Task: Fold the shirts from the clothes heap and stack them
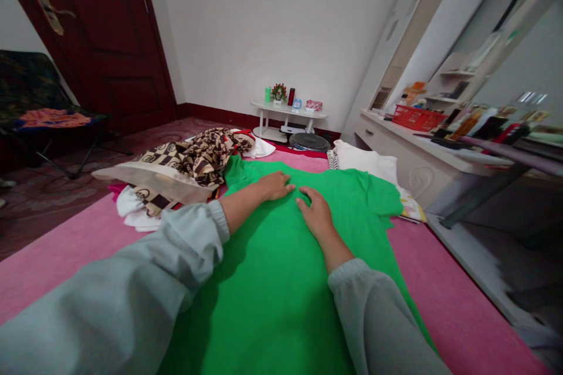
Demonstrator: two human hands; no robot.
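Note:
A green T-shirt is spread out over a pink bed cover, its neck and short sleeves at the far end. My left hand lies on the upper part of the shirt with the fingers stretched out. Just to its right, my right hand rests on or just above the cloth, thumb and fingers apart. Neither hand grips anything. Light grey-green sleeves cover both my forearms and hide some of the shirt's left side.
Brown checked clothing lies heaped at the left, beyond my left arm. Folded white cloth sits past the right sleeve. A dresser with a red basket stands along the right. Against the far wall is a small white table.

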